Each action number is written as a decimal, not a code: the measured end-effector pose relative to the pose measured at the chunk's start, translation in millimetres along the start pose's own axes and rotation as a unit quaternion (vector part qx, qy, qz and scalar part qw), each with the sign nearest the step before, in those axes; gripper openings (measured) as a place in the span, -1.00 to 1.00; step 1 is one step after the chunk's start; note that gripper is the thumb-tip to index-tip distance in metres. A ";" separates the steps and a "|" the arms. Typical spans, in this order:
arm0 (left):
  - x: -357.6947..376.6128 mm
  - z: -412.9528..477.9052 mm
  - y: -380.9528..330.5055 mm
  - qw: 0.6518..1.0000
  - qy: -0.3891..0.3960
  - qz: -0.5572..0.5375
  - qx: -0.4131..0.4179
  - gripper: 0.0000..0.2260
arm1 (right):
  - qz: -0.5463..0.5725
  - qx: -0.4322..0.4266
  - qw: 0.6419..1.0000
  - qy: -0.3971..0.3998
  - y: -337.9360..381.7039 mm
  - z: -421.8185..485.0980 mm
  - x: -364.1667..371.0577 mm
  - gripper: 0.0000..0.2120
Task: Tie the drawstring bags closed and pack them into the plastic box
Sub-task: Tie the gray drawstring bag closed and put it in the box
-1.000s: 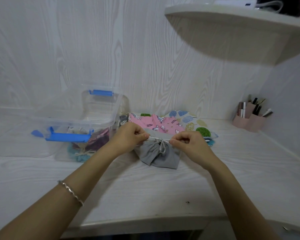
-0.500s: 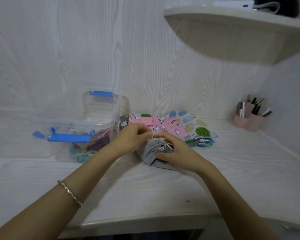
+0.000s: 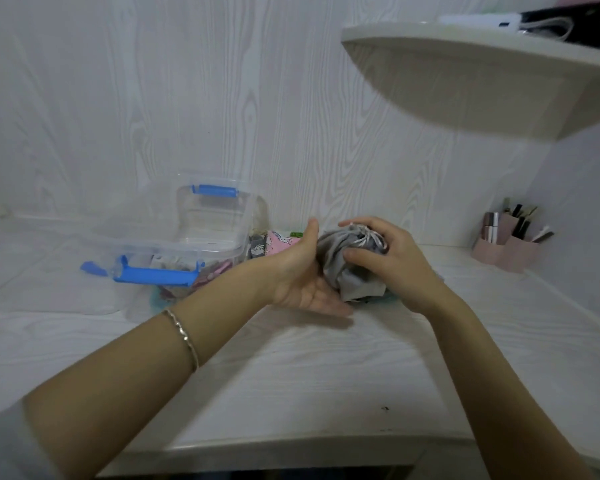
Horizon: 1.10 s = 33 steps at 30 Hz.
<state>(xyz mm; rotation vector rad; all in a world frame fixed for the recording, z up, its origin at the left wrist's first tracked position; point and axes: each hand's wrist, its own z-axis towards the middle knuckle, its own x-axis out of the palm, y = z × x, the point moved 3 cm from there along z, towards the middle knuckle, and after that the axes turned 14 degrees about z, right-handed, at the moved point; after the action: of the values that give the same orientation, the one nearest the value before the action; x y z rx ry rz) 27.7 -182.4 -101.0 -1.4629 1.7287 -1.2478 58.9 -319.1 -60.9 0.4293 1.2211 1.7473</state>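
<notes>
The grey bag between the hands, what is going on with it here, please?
A person is handling the grey drawstring bag over the white desk. The right hand grips it from the right, near its gathered mouth and white cord. The left hand lies open against its left side and underneath. The clear plastic box with blue latches stands to the left, with some fabric items inside. The pink patterned bags lie behind the hands, not yet packed.

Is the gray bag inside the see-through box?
No, the gray bag is outside the plastic box, gripped by the right hand with the open left hand against its side.
</notes>
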 end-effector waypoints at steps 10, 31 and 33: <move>4.0 -8.3 -78.4 0.982 -0.023 -0.108 0.155 -0.08 | -0.019 -0.092 0.995 0.013 55.0 16.3 13.4 -0.65; -140.8 -107.7 -106.4 0.953 -0.218 -0.111 0.180 -0.23 | 0.129 -0.096 0.986 0.032 58.3 117.4 128.0 -0.66; -148.7 -99.9 -101.4 0.955 -0.228 -0.114 0.152 -0.31 | 0.145 -0.073 0.986 0.027 49.1 127.6 128.3 -0.67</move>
<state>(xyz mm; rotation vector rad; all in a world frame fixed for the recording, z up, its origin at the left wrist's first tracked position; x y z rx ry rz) 25.4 -8.5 9.0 -1.6313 1.0411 -1.1143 60.7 -146.0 11.2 0.4957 1.1005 2.0934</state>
